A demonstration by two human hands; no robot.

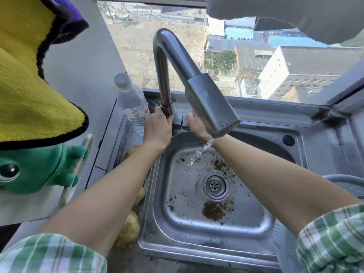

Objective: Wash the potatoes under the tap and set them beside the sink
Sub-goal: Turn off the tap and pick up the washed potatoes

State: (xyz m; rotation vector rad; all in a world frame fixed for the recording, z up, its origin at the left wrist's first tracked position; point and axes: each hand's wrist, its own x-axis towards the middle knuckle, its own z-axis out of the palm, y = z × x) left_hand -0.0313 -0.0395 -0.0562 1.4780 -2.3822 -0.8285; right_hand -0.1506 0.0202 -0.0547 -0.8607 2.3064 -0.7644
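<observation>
A tall steel tap [178,62] arches over the steel sink [246,251]. My left hand [157,131] is wrapped around the base of the tap. My right hand [195,123] grips the tap's handle, partly hidden behind the spout head [212,103]. A thin broken trickle of water [197,154] falls from the spout into the basin. Several yellowish potatoes lie on the ledge left of the sink: one [130,229] near the front, another [140,195] further back, mostly hidden under my left forearm. Dirt specks lie around the drain [216,185].
A clear plastic water bottle [131,101] stands at the back left, next to the tap. A yellow cloth [29,75] and a green plush toy [33,170] hang at the left. A window is right behind the sink. A grey basket rim [346,178] shows at the right.
</observation>
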